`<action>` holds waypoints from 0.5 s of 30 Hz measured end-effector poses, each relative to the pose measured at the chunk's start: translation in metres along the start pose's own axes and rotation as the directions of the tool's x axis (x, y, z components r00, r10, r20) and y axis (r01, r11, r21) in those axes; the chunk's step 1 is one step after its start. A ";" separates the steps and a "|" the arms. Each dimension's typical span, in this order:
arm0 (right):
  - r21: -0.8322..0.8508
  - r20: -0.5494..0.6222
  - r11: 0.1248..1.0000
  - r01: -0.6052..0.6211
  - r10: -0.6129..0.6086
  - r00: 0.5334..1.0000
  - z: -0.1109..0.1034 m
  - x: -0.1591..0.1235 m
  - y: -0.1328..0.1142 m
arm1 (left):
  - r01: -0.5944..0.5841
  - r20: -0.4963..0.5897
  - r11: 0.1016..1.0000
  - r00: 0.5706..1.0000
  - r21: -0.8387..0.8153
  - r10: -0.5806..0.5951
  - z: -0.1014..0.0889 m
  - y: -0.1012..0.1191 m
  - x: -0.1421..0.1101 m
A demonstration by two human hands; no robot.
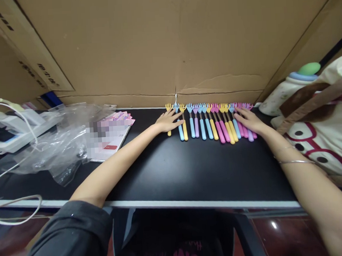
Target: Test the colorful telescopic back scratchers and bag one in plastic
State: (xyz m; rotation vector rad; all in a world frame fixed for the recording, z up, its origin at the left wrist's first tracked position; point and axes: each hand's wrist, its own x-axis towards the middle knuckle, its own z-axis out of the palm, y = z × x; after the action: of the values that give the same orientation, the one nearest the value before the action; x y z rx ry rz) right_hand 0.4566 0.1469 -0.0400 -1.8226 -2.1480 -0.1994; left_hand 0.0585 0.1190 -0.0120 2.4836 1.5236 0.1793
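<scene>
Several small back scratchers (209,121) with claw-shaped heads and yellow, blue, pink and purple handles lie side by side in a row at the far edge of the black table (176,170). My left hand (167,121) lies flat, fingers stretched, on the left end of the row, touching a yellow and a blue one. My right hand (247,120) lies flat with fingers spread on the pink and purple ones at the right end. Neither hand grips anything.
Large cardboard boxes (166,43) wall off the back. Crumpled clear plastic (64,142), a stack of printed paper (109,137) and a white device with cables (11,130) lie at the left. A cream bag (324,134) and a bottle (290,88) stand at the right.
</scene>
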 end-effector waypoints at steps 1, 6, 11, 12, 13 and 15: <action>0.014 0.024 1.000 -0.011 0.010 1.000 0.000 0.000 -0.002 | -0.004 0.003 1.000 1.000 0.002 0.004 0.001 0.001 0.000; 0.029 0.127 0.996 -0.081 0.077 0.989 -0.004 -0.001 -0.011 | -0.053 0.032 0.998 0.998 0.021 0.052 0.003 0.011 0.004; -0.006 0.140 0.997 -0.073 0.073 0.988 -0.007 -0.004 -0.020 | -0.088 0.041 0.995 0.995 0.053 0.086 0.004 0.024 0.012; -0.012 0.143 0.998 -0.067 0.068 0.987 -0.007 -0.004 -0.021 | -0.092 0.039 0.994 0.995 0.060 0.090 0.004 0.026 0.013; -0.018 0.145 0.998 -0.059 0.061 0.988 -0.008 -0.004 -0.023 | -0.101 0.036 0.993 0.994 0.067 0.098 0.004 0.029 0.015; -0.029 0.146 0.999 -0.036 0.040 0.988 -0.009 -0.004 -0.026 | -0.134 0.032 0.987 0.991 0.083 0.132 0.005 0.033 0.017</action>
State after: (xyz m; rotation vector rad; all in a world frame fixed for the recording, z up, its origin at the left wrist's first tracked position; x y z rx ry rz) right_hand 0.4330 0.1353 -0.0302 -1.9470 -2.2156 -0.0882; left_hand 0.0964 0.1192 -0.0091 2.6448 1.3827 0.1055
